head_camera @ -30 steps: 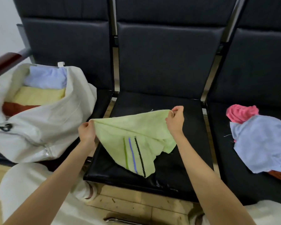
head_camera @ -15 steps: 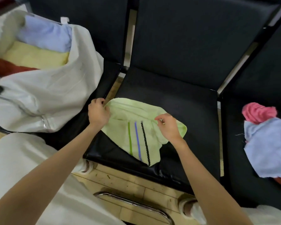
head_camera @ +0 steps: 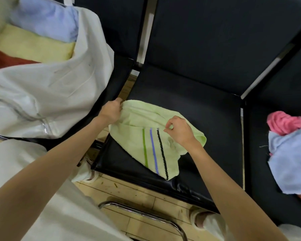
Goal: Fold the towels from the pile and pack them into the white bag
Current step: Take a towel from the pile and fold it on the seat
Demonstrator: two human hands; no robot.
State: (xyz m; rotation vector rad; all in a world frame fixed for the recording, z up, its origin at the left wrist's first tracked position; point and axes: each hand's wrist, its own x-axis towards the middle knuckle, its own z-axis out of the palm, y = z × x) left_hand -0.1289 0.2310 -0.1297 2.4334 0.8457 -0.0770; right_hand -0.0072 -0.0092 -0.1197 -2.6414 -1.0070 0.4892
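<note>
A light green towel (head_camera: 146, 126) with green, blue and black stripes lies crumpled on the middle black seat (head_camera: 207, 119). My left hand (head_camera: 110, 111) grips its left corner at the seat's left edge. My right hand (head_camera: 179, 130) pinches a fold near the towel's middle, just right of the black stripe. The white bag (head_camera: 47, 94) stands open on the left seat, with folded blue, yellow and red towels inside. The pile on the right seat holds a pink towel (head_camera: 283, 121) and a light blue towel (head_camera: 292, 162).
Black seat backs rise behind all three seats. A chrome tube (head_camera: 142, 213) curves over the wooden floor in front of the middle seat. My knees in white trousers and a foot show at the bottom.
The towel went from held up and spread between both hands to lying on the seat. My right hand came down and left onto the towel's middle. The camera tilted further down.
</note>
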